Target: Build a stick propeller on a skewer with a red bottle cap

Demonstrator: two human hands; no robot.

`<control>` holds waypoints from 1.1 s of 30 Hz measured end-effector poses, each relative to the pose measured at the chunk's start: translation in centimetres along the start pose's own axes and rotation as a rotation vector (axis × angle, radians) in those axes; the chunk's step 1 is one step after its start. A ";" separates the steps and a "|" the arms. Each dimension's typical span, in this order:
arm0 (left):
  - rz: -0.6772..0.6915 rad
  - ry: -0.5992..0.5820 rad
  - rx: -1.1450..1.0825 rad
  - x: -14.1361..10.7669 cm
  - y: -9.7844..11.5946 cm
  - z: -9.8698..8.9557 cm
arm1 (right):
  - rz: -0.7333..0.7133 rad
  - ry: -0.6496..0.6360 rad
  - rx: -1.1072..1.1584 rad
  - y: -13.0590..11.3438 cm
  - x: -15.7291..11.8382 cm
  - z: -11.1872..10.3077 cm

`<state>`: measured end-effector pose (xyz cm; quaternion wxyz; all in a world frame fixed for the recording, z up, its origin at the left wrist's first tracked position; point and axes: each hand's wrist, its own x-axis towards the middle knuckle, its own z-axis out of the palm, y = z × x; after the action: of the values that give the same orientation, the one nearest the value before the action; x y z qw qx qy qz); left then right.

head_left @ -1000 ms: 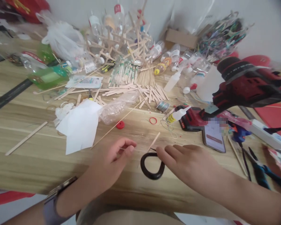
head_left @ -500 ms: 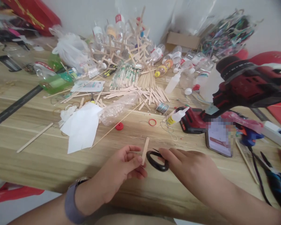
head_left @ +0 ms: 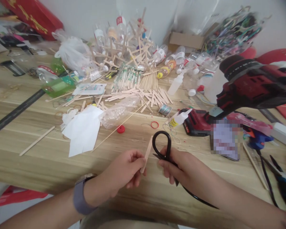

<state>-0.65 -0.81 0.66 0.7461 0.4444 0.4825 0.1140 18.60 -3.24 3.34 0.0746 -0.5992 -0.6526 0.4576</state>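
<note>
Between the thumb and fingers of my left hand (head_left: 131,167) is a flat wooden stick (head_left: 147,153), tilted with its upper end pointing away from me. Just right of it, my right hand (head_left: 175,165) grips black-handled scissors (head_left: 162,143). One looped handle stands up above the fingers, and a dark tip shows below them. The scissors' handle loop is close to the stick's upper end. A red bottle cap (head_left: 120,129) and a red ring (head_left: 154,124) lie on the table beyond my hands.
White paper (head_left: 83,133) lies left, near a loose stick (head_left: 37,140). Behind are piled sticks (head_left: 131,93) and plastic bottles (head_left: 160,54). A red drill (head_left: 248,82), a phone (head_left: 225,140), a glue bottle (head_left: 180,118) and pliers (head_left: 282,181) are on the right.
The scissors have turned in my right hand, so a handle loop now points up and away. My left hand has shifted slightly down, still with the stick.
</note>
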 end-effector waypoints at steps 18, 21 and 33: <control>0.240 0.035 0.362 -0.9 0.1 -0.3 | -0.050 -0.025 0.038 -1.0 0.7 0.6; 0.250 0.053 0.406 -0.9 0.1 -0.3 | -0.066 -0.019 0.017 -0.9 0.7 0.6; 0.311 0.149 0.556 -1.4 0.0 0.2 | -0.126 0.167 -0.712 -0.7 0.7 1.4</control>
<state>-1.19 -1.77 1.58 0.5326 0.6899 0.4747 0.1227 17.03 -3.23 2.67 -0.0574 -0.5815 -0.7983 0.1460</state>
